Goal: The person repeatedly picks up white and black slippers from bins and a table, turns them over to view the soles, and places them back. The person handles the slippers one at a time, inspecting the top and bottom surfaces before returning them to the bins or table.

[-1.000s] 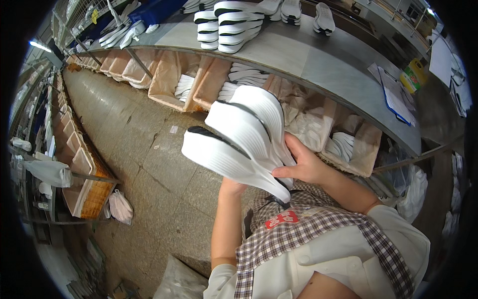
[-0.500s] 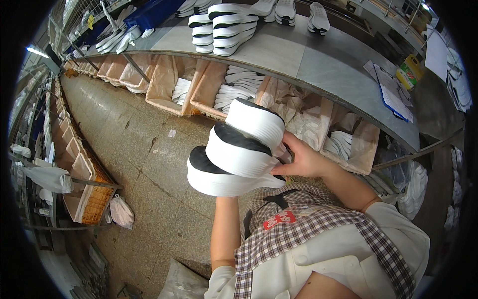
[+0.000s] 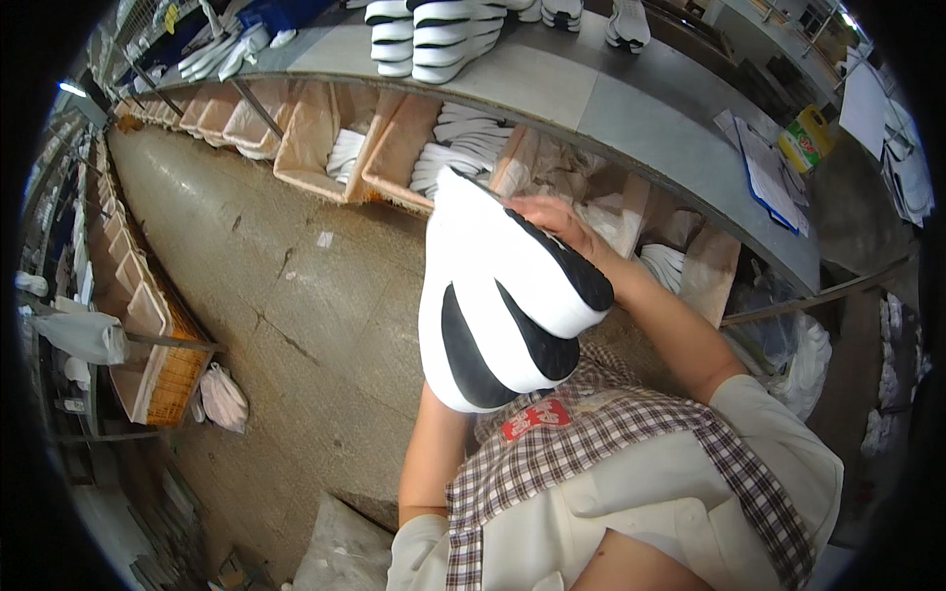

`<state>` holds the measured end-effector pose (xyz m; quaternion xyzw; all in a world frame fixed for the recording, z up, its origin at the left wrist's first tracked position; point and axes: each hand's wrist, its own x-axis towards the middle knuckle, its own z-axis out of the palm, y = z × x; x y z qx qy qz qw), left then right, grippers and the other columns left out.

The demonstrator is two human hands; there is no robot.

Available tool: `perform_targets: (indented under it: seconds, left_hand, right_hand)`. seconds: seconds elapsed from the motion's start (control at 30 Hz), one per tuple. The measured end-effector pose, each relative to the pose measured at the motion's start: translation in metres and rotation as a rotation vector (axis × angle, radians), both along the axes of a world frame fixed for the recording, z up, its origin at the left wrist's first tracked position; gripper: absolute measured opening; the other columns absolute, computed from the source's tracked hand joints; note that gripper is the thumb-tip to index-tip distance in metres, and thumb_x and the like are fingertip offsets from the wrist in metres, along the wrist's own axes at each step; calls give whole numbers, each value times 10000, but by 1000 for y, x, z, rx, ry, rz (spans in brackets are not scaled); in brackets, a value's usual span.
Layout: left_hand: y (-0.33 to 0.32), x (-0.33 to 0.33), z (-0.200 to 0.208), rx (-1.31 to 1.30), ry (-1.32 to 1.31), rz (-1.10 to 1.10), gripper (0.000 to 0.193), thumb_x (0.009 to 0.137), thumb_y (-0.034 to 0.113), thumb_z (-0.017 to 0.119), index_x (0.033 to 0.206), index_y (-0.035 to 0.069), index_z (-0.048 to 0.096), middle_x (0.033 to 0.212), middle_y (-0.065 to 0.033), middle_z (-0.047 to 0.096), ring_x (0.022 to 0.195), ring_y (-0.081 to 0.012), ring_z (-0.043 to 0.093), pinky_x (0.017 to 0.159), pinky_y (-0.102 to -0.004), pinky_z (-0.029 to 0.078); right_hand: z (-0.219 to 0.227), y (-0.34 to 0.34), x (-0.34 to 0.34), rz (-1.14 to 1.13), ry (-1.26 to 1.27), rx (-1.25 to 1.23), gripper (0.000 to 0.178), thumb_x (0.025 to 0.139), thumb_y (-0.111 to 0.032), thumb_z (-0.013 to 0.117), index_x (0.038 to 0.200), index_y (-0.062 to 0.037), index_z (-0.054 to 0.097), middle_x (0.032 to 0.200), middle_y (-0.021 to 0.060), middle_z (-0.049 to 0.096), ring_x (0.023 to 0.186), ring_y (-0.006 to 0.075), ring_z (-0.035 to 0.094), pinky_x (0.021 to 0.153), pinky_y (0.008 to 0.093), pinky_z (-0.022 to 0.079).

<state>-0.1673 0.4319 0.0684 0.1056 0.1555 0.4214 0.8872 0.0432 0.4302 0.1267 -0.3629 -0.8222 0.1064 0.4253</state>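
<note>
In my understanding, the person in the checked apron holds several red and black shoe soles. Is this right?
Not quite: the head view shows the shoe soles are white and black, not red. The checked apron is right, and several soles are held.

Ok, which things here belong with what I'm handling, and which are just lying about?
Likely belonging:
- white-and-black shoe soles, your right hand on them
- similar soles stacked on the workbench

Seemingly just lying about:
- blue-edged clipboard
- yellow jug
- pinkish bag
</note>
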Motion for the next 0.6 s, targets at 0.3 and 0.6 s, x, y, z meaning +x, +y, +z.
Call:
perform_targets:
  seconds: [0.3,0.6]
  left_hand:
    - [-11,-6,8,-48,-2,29,419,928,199,507,1243,-75,465,1104,-210,609,911,-259,663,730,-366,592]
    - [-8,-5,18,-60,67,116,388,934,172,484,1203,-108,477,1037,-225,628,834,-265,681,665,-354,609]
  right_hand:
    - [13,-13,4,125,476,-651,330,841,44,410,1126,-20,565,1214,92,557,1167,201,502,1000,330,381]
    - [36,-32,-25,63,721,-841,713,818,-489,550,1277,40,413,1193,166,516,1116,214,509,969,325,387]
